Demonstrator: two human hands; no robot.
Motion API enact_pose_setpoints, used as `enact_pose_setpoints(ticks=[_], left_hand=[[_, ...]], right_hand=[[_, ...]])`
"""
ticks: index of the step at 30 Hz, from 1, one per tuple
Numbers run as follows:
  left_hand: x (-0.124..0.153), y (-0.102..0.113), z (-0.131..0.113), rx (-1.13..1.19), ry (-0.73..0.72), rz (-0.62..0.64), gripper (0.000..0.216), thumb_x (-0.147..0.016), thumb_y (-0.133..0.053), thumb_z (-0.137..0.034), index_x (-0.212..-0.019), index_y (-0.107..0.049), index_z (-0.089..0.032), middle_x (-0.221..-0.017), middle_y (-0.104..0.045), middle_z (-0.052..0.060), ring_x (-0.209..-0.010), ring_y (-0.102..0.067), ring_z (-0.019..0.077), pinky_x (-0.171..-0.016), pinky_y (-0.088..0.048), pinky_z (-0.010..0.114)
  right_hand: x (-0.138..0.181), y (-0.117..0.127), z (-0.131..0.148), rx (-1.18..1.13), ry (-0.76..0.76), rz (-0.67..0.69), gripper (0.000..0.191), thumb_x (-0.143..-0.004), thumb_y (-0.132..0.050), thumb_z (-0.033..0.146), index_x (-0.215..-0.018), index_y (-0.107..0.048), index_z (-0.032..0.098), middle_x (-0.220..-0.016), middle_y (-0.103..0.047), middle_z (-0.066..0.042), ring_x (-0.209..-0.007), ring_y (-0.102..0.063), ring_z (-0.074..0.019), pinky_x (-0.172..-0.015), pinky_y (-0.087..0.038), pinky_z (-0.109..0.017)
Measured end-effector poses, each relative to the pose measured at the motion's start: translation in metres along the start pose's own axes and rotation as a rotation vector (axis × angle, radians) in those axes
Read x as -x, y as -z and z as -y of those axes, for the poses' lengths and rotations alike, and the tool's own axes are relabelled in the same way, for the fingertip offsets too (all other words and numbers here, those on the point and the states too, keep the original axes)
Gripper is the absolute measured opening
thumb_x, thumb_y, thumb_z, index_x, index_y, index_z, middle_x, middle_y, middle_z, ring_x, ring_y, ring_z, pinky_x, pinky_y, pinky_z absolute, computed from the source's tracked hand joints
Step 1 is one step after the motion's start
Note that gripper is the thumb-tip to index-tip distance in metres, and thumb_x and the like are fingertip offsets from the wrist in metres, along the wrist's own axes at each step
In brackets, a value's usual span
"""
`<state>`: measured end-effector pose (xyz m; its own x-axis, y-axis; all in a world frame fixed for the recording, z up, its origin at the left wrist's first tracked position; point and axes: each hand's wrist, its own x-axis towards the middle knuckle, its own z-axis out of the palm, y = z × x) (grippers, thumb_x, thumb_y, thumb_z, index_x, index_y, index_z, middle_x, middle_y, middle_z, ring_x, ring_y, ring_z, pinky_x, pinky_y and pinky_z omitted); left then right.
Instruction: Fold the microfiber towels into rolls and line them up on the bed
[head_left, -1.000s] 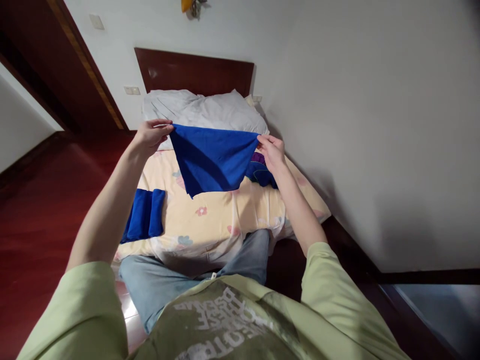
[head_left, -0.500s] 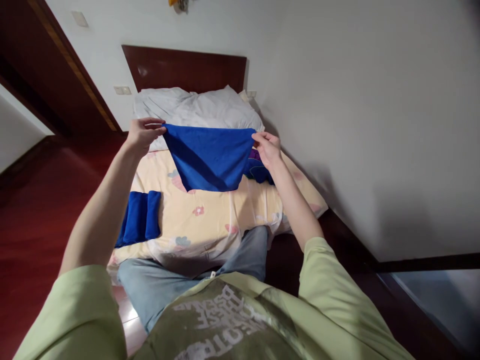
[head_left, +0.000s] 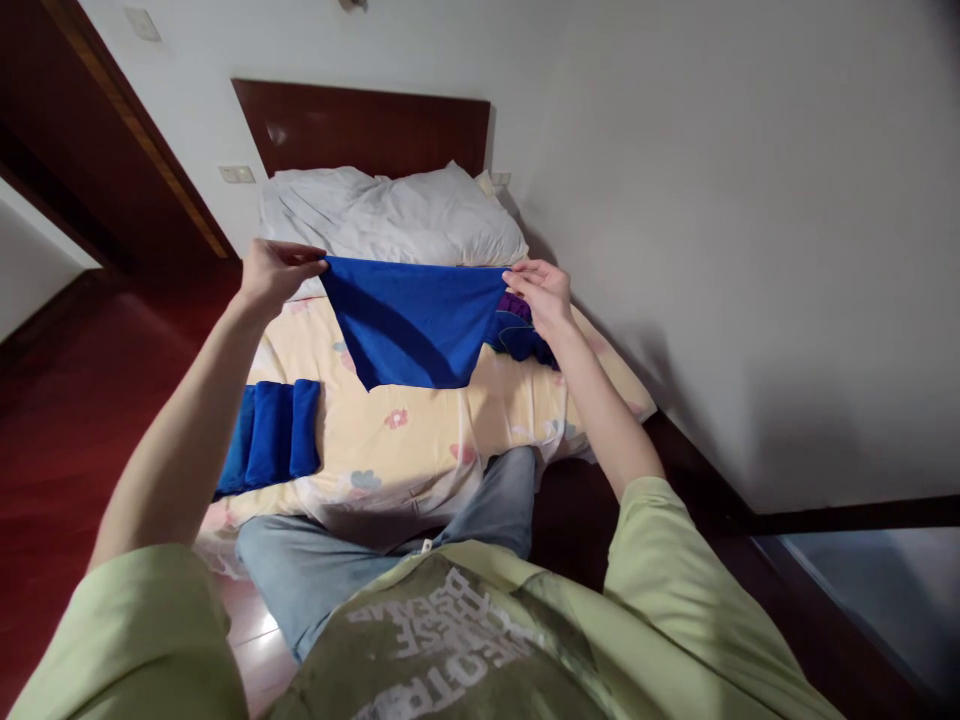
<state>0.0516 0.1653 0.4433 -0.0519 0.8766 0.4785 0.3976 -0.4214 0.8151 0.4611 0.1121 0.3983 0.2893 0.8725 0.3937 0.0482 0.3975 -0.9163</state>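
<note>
A blue cloth point(head_left: 416, 320), apparently a towel, hangs stretched out in the air over the bed. My left hand point(head_left: 274, 280) pinches its upper left corner between thumb and fingers. At the upper right corner, my right hand point(head_left: 540, 292) is closed in a similar pinch. The cloth's top edge is nearly straight, and its lower edge is narrower. Several rolled or folded blue cloths point(head_left: 279, 430) lie side by side at the bed's left edge, partly behind my left forearm. Beyond my right wrist is a crumpled pile of blue and purple cloths point(head_left: 517, 335), partly covered by the hand.
The bed point(head_left: 420, 450) has a pale yellow flowered sheet. Grey-white pillows point(head_left: 397, 215) rest against a dark wooden headboard point(head_left: 367, 130). A wall point(head_left: 750, 250) rises along the right side. To the left are a dark door point(head_left: 112, 130) and reddish floor point(head_left: 135, 350).
My hands have moved slightly apart and the cloth is drawn a little wider, its top edge tauter. The view has shifted slightly. The rolled cloths stay where they were.
</note>
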Motion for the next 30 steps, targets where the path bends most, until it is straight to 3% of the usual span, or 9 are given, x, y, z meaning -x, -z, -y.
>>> enact_pose_setpoints(ticks=[8,12,15,18,23,26,30], left_hand=[[0.063,0.044,-0.030,-0.382,0.016,0.111,0.045,-0.073,-0.084,-0.044,-0.105,-0.083,-0.012,-0.066,-0.068,0.000,-0.077,-0.067,0.0185,-0.091,-0.058,0.048],[0.084,0.060,-0.029,-0.327,0.055,0.244,0.061,-0.068,-0.082,-0.063,-0.104,-0.083,-0.013,-0.077,-0.073,-0.001,-0.089,-0.072,0.0247,-0.097,-0.056,0.053],[0.086,0.064,-0.012,-0.236,0.140,0.348,0.068,-0.060,-0.086,-0.069,-0.099,-0.083,-0.014,-0.084,-0.075,0.001,-0.092,-0.073,0.0272,-0.100,-0.056,0.055],[0.077,0.056,0.017,-0.154,0.286,0.404,0.069,-0.058,-0.090,-0.067,-0.100,-0.082,-0.014,-0.083,-0.076,0.003,-0.088,-0.074,0.0266,-0.099,-0.058,0.059],[0.039,0.026,0.076,0.009,0.436,0.337,0.057,-0.069,-0.094,-0.045,-0.103,-0.076,-0.004,-0.086,-0.075,0.011,-0.088,-0.076,0.0254,-0.104,-0.056,0.062],[0.007,0.008,0.099,0.140,0.406,0.305,0.056,-0.069,-0.096,-0.036,-0.104,-0.073,0.002,-0.088,-0.076,0.012,-0.082,-0.075,0.0202,-0.105,-0.056,0.061],[-0.025,-0.002,0.097,0.082,0.213,0.173,0.049,-0.076,-0.091,-0.025,-0.106,-0.071,0.007,-0.081,-0.074,0.010,-0.075,-0.074,0.0181,-0.095,-0.061,0.057]], right_hand=[[0.044,0.028,0.023,0.087,-0.104,0.163,0.048,-0.059,-0.099,0.043,-0.089,-0.070,0.019,-0.082,-0.072,-0.001,-0.075,-0.071,-0.0146,-0.070,-0.061,-0.027],[0.056,0.037,0.034,0.093,-0.192,0.218,0.049,-0.059,-0.099,0.043,-0.092,-0.071,0.020,-0.084,-0.072,-0.001,-0.076,-0.071,-0.0159,-0.067,-0.061,-0.028],[0.055,0.035,0.028,0.097,-0.266,0.236,0.050,-0.058,-0.100,0.041,-0.092,-0.072,0.019,-0.083,-0.071,-0.002,-0.075,-0.070,-0.0156,-0.067,-0.060,-0.028],[0.047,0.027,0.007,0.107,-0.352,0.250,0.049,-0.057,-0.101,0.038,-0.092,-0.071,0.018,-0.081,-0.071,-0.001,-0.074,-0.069,-0.0146,-0.066,-0.058,-0.027],[0.011,-0.004,-0.046,0.111,-0.459,0.245,0.047,-0.057,-0.101,0.033,-0.089,-0.070,0.018,-0.075,-0.070,0.000,-0.067,-0.066,-0.0114,-0.061,-0.055,-0.023],[-0.022,-0.023,-0.072,0.124,-0.422,0.220,0.046,-0.060,-0.100,0.033,-0.090,-0.069,0.019,-0.076,-0.071,0.001,-0.067,-0.066,-0.0114,-0.061,-0.056,-0.022],[-0.063,-0.037,-0.083,0.115,-0.202,0.191,0.045,-0.065,-0.097,0.036,-0.094,-0.066,0.021,-0.082,-0.071,0.001,-0.077,-0.070,-0.0146,-0.068,-0.059,-0.026]])
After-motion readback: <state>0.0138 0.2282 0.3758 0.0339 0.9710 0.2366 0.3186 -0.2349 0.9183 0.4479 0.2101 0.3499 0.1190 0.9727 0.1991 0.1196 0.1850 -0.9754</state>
